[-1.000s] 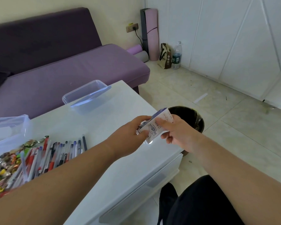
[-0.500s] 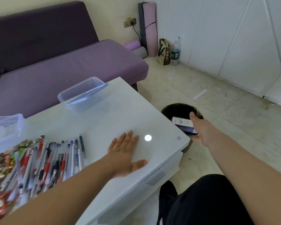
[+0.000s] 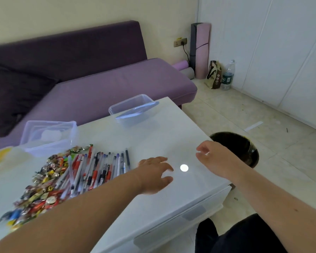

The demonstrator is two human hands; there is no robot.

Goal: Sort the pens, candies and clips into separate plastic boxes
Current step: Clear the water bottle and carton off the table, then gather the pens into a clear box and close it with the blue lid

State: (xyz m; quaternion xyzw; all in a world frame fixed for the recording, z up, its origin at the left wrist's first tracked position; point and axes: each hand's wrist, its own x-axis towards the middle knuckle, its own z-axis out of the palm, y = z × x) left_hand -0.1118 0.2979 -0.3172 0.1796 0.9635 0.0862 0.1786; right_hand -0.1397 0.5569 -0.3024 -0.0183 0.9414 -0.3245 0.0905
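Observation:
A row of pens [image 3: 98,168] with red, black and blue caps lies on the white table [image 3: 153,132], next to a heap of wrapped candies [image 3: 42,183] at the left. Two clear plastic boxes stand behind: one [image 3: 47,136] near the heap, one [image 3: 133,108] at the far edge with its lid leaning in it. My left hand [image 3: 154,173] hovers low over the table just right of the pens, fingers spread, holding nothing. My right hand [image 3: 214,156] is over the table's right edge, fingers loosely bent, empty. No clips can be made out.
A dark round bin [image 3: 244,148] stands on the floor right of the table, behind my right hand. A purple sofa [image 3: 98,84] runs along the table's far side. A yellow-and-white thing [image 3: 0,157] lies at the far left. A bottle [image 3: 227,75] and bag stand by the wall.
The small carton held in both hands went with my right hand over the bin and is gone from it. My right hand has come back over the table; my left stays near the pens.

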